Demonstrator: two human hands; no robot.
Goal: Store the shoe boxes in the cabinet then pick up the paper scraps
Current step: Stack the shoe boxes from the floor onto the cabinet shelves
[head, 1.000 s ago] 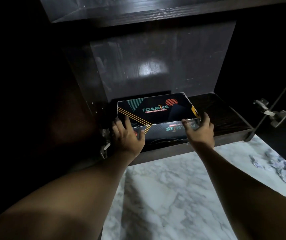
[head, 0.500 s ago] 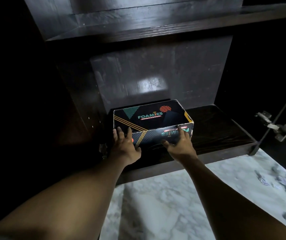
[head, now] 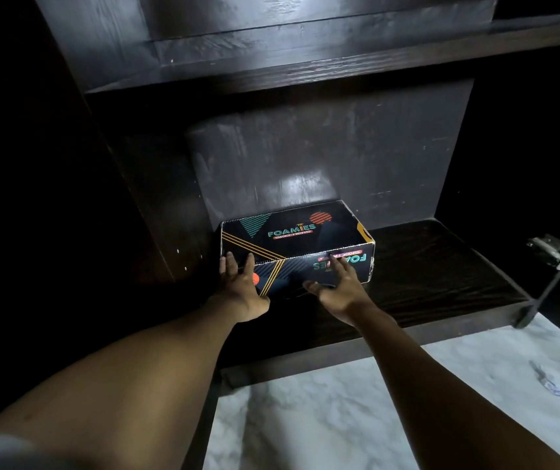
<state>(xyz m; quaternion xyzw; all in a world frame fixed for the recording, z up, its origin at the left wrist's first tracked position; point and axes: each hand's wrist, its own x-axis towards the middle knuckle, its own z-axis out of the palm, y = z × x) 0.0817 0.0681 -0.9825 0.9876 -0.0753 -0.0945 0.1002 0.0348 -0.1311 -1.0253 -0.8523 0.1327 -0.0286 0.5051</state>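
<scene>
A dark shoe box [head: 292, 237] printed with "FOAMIES" lies on the bottom shelf of the dark wooden cabinet [head: 441, 266], far back and against the left wall. My left hand [head: 239, 286] presses flat on the box's front face near its left corner, fingers straight. My right hand [head: 338, 284] lies flat against the front face further right, fingers spread over the upside-down lettering. A crumpled paper scrap [head: 556, 385] rests on the marble floor at the right edge.
An upper shelf [head: 305, 69] spans the cabinet above the box. The shelf to the right of the box is bare dark wood. An open door's metal hinge [head: 556, 256] sticks out at the right. White marble floor [head: 339, 418] lies in front of the cabinet.
The box has slid deeper into the cabinet toward the back wall. Both hands went from holding its sides to pressing flat on its front face.
</scene>
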